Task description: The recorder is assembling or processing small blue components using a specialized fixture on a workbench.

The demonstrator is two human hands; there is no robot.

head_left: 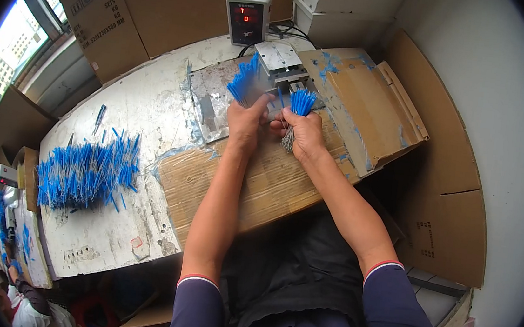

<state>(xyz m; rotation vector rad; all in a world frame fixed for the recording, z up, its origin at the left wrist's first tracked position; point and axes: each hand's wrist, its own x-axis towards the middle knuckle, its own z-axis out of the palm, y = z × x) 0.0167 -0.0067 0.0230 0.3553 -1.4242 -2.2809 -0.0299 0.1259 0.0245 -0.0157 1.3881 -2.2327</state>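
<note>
My right hand (306, 136) is closed round a bundle of thin wires with blue sleeves (303, 102). The blue ends point away from me and the bare silvery ends (287, 142) hang out below. To its left, my left hand (245, 122) is closed too, thumb and fingertips bent toward the right hand. A second, blurred bundle of blue-sleeved wires (243, 80) fans out from it. One single blue-sleeved wire (281, 97) shows between the hands, close to a small metal machine (280, 63); what grips it is hidden.
A heap of blue-sleeved wires (89, 168) lies on the worn white table (152, 114) at left. Behind the machine stands a white box with a red display (248, 18) and black cables. Cardboard (370, 105) covers the table's right side. Another person (30, 305) sits at lower left.
</note>
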